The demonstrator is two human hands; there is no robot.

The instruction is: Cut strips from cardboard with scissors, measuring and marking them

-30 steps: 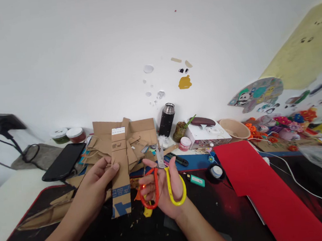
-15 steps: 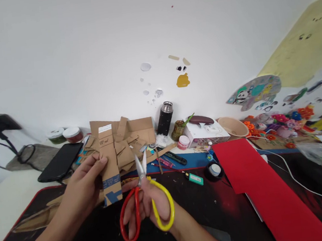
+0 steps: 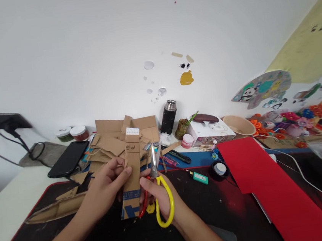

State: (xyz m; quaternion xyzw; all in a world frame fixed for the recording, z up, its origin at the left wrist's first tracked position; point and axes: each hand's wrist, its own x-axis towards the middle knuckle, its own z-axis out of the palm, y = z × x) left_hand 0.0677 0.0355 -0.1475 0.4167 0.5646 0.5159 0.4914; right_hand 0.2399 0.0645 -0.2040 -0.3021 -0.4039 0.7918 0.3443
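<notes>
Pinched between the thumb and fingers of my left hand [image 3: 104, 187] is a long cardboard strip [image 3: 132, 162] with blue print near its lower end, held nearly upright. My right hand [image 3: 163, 197] grips scissors [image 3: 153, 163] with one yellow and one red handle, the blades pointing up and slightly parted. Just right of the strip, the blades stand beside it; some right fingers are hidden behind the cardboard. A heap of cardboard scraps [image 3: 109, 146] lies behind the strip. Left of my left hand rests a long, pointed cardboard piece [image 3: 55, 210].
A black phone [image 3: 69, 159] lies at the left. Toward the wall stand a black bottle [image 3: 169, 119] and a white box [image 3: 214, 132]. A green lighter [image 3: 199, 177], a utility knife [image 3: 180, 156] and large red sheets [image 3: 271, 185] are to the right.
The cardboard strip and my left hand have moved right, closer to the scissors. My right hand has turned, so the red handle now sits partly behind the strip. The view has shifted slightly left.
</notes>
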